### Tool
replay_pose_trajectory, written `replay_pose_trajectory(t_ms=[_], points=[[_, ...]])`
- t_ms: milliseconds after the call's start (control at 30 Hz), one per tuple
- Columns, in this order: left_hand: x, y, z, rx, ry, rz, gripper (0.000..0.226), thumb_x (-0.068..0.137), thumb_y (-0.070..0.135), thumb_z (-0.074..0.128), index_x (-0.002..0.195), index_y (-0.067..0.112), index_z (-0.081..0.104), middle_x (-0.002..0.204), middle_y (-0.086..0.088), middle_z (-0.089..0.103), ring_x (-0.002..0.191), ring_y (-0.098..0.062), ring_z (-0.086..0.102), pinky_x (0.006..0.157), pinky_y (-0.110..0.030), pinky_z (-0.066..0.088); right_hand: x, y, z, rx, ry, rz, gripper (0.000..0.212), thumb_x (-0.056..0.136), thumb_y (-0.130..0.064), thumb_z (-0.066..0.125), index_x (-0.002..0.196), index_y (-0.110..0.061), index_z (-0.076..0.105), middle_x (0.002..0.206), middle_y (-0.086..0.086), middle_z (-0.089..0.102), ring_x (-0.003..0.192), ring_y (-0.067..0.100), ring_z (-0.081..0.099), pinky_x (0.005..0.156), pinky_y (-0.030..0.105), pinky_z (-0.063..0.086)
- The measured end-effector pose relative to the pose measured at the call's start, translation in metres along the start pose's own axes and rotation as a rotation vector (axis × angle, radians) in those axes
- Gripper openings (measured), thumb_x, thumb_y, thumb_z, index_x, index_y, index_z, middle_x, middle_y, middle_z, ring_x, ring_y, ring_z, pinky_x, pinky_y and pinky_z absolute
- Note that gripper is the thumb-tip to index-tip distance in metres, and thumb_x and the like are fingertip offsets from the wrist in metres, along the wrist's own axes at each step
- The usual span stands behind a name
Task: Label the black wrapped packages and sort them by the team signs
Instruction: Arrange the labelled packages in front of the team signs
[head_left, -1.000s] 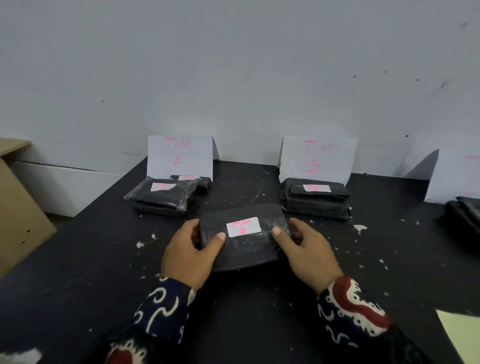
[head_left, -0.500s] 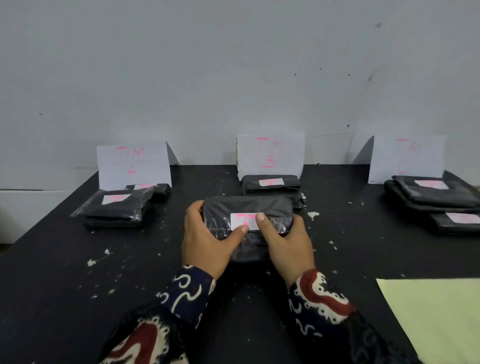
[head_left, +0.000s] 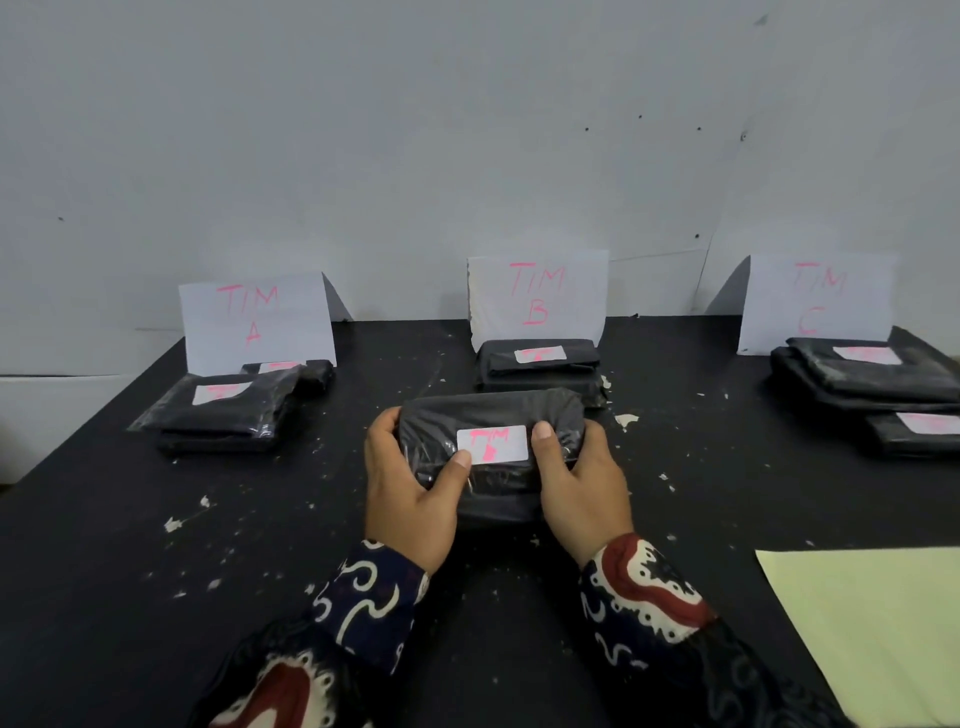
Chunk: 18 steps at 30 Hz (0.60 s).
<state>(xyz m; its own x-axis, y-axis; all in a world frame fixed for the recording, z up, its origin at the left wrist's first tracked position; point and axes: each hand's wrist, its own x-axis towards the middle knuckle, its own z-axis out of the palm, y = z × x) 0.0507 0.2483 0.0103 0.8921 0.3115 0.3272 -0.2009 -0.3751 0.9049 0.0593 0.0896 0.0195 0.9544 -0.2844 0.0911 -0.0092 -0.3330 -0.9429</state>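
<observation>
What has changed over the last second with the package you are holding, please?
The view swung right, bringing the TIM C sign and its packages into sight. The held package now sits in front of the TIM B sign. The left thumb slid onto the label; the right thumb moved to its edge. Both the left hand and right hand still grip the package; the piles stayed put.

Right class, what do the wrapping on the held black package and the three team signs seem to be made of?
The held black package looks wrapped in thin glossy plastic film: it wrinkles and catches light. Its white rectangular label seems matt paper with pink ink. The white TIM A sign, TIM B sign and TIM C sign look like matt paper, probably folded.
</observation>
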Motion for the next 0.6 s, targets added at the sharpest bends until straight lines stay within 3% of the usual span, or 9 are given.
replay_pose_trajectory(t_ms=[133, 200, 267, 367, 467, 600], points=[[0.001, -0.003, -0.002, -0.002, -0.012, -0.033, 0.066, 0.079, 0.025, 0.075, 0.133, 0.026, 0.036, 0.128, 0.002, 0.05, 0.114, -0.014, 0.054, 0.099, -0.041, 0.048, 0.0, 0.004, -0.008, -0.057, -0.141, -0.058, 0.054, 0.082, -0.048, 0.07, 0.125, -0.028, 0.046, 0.108, -0.016, 0.063, 0.096, 0.004, 0.06, 0.075, 0.006, 0.043], [0.001, -0.004, -0.002, 0.001, -0.015, -0.044, 0.066, 0.08, 0.025, 0.075, 0.133, 0.026, 0.037, 0.129, 0.002, 0.049, 0.114, -0.014, 0.053, 0.1, -0.041, 0.047, 0.002, 0.006, -0.01, -0.065, -0.185, -0.065, 0.06, 0.084, -0.04, 0.071, 0.134, -0.024, 0.041, 0.114, -0.012, 0.062, 0.099, 0.004, 0.059, 0.072, 0.001, 0.041], [0.002, -0.004, -0.002, 0.002, -0.018, -0.061, 0.066, 0.079, 0.027, 0.075, 0.133, 0.027, 0.037, 0.129, 0.003, 0.05, 0.115, -0.013, 0.054, 0.1, -0.041, 0.047, 0.004, 0.007, -0.01, -0.038, -0.22, -0.055, 0.062, 0.088, -0.035, 0.068, 0.14, -0.024, 0.036, 0.119, -0.009, 0.061, 0.105, 0.006, 0.058, 0.082, 0.006, 0.043], [0.003, -0.006, -0.002, -0.011, -0.041, -0.082, 0.066, 0.077, 0.037, 0.076, 0.132, 0.033, 0.04, 0.128, 0.008, 0.054, 0.114, -0.01, 0.056, 0.098, -0.038, 0.049, 0.007, 0.011, -0.014, -0.046, -0.147, -0.052, 0.064, 0.084, -0.042, 0.068, 0.139, -0.027, 0.038, 0.123, -0.006, 0.059, 0.113, 0.012, 0.057, 0.1, 0.033, 0.047], [0.005, -0.005, 0.0, -0.037, -0.13, -0.097, 0.067, 0.079, 0.039, 0.074, 0.137, 0.034, 0.04, 0.128, 0.013, 0.056, 0.113, -0.005, 0.057, 0.097, -0.034, 0.05, 0.009, 0.01, -0.025, 0.018, -0.029, -0.02, 0.059, 0.082, -0.042, 0.073, 0.13, -0.026, 0.043, 0.11, -0.009, 0.062, 0.097, 0.007, 0.063, 0.085, 0.027, 0.052], [0.007, -0.006, 0.001, -0.104, -0.262, -0.118, 0.075, 0.083, 0.036, 0.07, 0.145, 0.035, 0.028, 0.134, 0.012, 0.05, 0.12, -0.005, 0.053, 0.101, -0.033, 0.047, 0.018, 0.015, -0.041, 0.01, 0.115, -0.004, 0.047, 0.084, -0.043, 0.071, 0.121, -0.025, 0.047, 0.094, -0.017, 0.058, 0.084, 0.002, 0.06, 0.069, 0.017, 0.045]])
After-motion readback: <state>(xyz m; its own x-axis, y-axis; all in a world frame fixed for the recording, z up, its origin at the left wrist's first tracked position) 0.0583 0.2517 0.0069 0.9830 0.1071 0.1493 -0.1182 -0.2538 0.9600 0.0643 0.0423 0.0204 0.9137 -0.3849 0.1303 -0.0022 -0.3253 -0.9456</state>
